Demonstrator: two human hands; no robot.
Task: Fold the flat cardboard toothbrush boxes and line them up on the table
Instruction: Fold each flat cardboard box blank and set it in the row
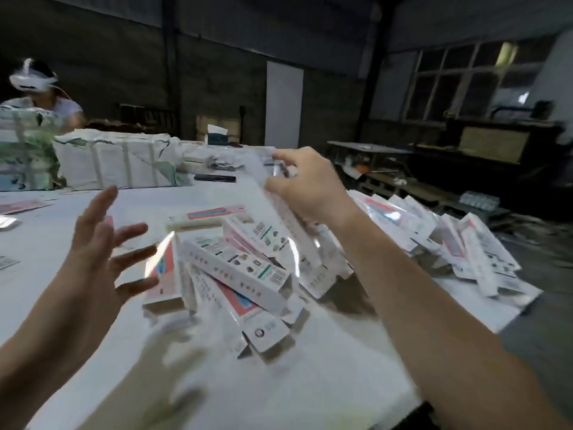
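The right hand (305,184) is gripping a long box (280,212) by its far end, fingers and thumb curled round it, holding it tilted above the table (325,361) with its lower end pointing down toward the pile (235,274). The left hand (99,243) is hovering left of the pile with fingers spread and straight, grasping nothing. The pile of folded boxes is lying jumbled in the middle of the table, boxes overlapping at odd angles. A second heap (449,240) is spilling over the right edge. Wrapped bundles (114,162) are sitting at the far left, and a dark flat object (215,178) is lying just right of them. A person (46,94) wearing a headset is sitting beyond the bundles.
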